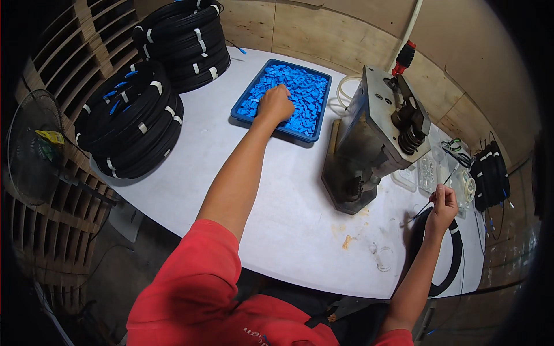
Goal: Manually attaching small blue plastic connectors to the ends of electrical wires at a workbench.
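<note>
Where the left hand (277, 105) reaches, blue pieces (307, 91) lie.

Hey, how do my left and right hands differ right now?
Your left hand is at the blue tray of small blue pieces; your right hand is to the right of the metal machine. The right hand pinches a thin dark cable; the left hand's fingertips are hidden, so its grip can't be told. Both hands are bare.
</note>
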{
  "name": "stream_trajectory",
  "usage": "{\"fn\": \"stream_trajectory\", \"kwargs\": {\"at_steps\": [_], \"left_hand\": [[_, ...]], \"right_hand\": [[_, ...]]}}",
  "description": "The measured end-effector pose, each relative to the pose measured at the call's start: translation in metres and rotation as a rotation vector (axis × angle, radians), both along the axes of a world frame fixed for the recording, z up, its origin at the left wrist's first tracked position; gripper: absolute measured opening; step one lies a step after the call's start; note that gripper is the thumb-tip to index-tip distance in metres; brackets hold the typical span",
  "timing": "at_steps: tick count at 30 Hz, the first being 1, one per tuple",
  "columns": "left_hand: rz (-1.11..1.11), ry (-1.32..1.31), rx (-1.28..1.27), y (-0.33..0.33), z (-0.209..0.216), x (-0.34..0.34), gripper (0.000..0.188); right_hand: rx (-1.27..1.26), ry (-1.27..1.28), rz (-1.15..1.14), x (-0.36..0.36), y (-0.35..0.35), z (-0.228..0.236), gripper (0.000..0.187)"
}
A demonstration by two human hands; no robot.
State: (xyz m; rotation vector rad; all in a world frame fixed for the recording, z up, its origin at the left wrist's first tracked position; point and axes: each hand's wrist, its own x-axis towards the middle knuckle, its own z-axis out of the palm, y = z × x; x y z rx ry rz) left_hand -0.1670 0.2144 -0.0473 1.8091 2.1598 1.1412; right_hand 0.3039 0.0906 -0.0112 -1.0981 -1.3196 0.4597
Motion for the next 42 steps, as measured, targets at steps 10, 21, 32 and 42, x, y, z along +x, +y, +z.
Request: {"fn": "stream_trajectory", "kwargs": {"at_steps": [10, 21, 32, 42], "left_hand": [[-0.002, -0.065, 0.077, -0.004, 0.003, 0.005, 0.019], [-0.1, -0.126, 0.074, -0.001, 0.001, -0.002, 0.02], [-0.094, -0.213, 0.228, 0.005, 0.0, -0.007, 0.022], [-0.243, -0.62, 0.439, -0.004, 0.044, 0.008, 0.02]], "right_hand": [[0.002, 0.026, 0.005, -0.003, -0.001, 0.0, 0.019], [0.004, 0.035, 0.013, -0.007, -0.002, 0.002, 0.018], [0.006, 0.024, 0.022, -0.009, 0.0, 0.0, 0.017], [-0.013, 0.2, 0.083, -0.023, -0.003, 0.001, 0.013]]}}
